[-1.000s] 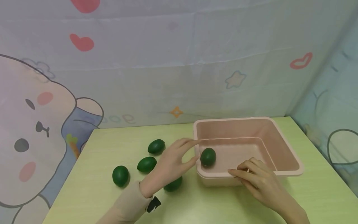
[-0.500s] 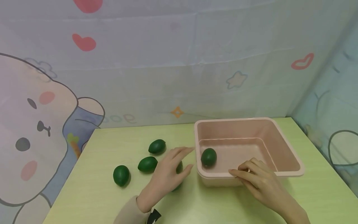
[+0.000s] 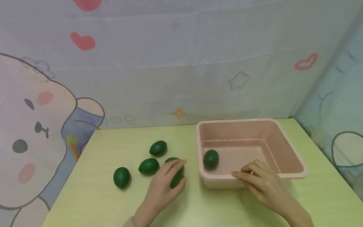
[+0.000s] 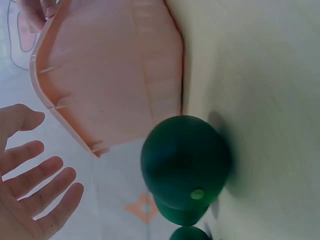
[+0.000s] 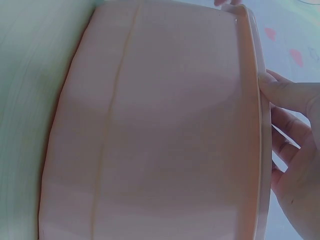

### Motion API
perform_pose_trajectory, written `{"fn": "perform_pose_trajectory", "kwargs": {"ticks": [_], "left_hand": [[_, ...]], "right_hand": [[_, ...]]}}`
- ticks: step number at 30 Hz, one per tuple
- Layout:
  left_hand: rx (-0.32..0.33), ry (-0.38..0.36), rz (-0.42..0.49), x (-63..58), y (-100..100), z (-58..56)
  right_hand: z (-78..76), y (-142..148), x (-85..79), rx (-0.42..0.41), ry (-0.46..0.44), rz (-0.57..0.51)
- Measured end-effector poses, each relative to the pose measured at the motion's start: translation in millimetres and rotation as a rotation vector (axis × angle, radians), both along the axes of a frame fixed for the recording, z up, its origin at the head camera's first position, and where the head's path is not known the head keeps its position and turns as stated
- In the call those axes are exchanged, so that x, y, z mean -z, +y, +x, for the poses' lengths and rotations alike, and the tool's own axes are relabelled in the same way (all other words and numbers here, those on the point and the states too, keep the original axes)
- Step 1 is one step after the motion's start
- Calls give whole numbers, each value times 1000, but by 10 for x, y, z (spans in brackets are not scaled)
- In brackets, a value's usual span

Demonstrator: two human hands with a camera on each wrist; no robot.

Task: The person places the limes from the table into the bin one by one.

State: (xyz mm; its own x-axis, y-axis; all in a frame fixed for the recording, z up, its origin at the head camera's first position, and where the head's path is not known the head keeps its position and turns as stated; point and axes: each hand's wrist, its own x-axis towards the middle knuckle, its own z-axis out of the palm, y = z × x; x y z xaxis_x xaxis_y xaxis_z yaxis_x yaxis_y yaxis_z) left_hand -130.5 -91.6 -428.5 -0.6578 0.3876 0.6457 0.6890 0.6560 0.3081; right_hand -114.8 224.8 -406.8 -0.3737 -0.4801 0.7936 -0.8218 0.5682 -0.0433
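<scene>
My left hand (image 3: 162,189) hovers above a dark green lime (image 3: 177,181), and its fingers partly cover a second lime (image 3: 171,159) just behind. In the left wrist view, the fingers of that hand (image 4: 35,182) are spread and bent only slightly, apart from the nearest lime (image 4: 182,162). A pink plastic basin (image 3: 235,122) stands to the right, with one lime (image 3: 211,159) lying inside by its left wall. My right hand (image 3: 263,186) holds the basin's front rim; in the right wrist view the thumb of this hand (image 5: 297,130) presses the rim from outside, fingers over the inner side.
Three more limes lie left of the left hand: one close by (image 3: 149,166), one farther back (image 3: 158,148) and one at far left (image 3: 122,178). The yellow-green table (image 3: 88,201) ends at a patterned cloth backdrop (image 3: 158,88), with another cloth at right.
My left hand has moved from the basin's left edge leftward and toward me, down over the two limes. The right hand has stayed at the rim.
</scene>
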Motion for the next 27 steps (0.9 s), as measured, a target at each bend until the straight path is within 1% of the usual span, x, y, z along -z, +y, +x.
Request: {"fn": "perform_pose_trajectory", "kwargs": {"ticks": [2,9,11,16,18,21,27], "left_hand": [[-14,-7,-1,34,-26,16],[-64,-65,-23,135,-103,73],[-68,-52,-26,161,-114,77],[-101,-33,-42,224,-140,73],[-110,-48,-49,252,-153,70],[-100,-66,-55,302,-172,61],[-95,-130,-62,375,-204,34]], "right_hand": [[2,2,-1,6,-1,3],[7,6,1,17,-6,9],[7,5,2,18,-6,10],[8,2,1,19,-8,11],[9,1,0,18,-9,11],[11,0,-1,19,-10,12],[11,-2,-3,10,-8,5]]}}
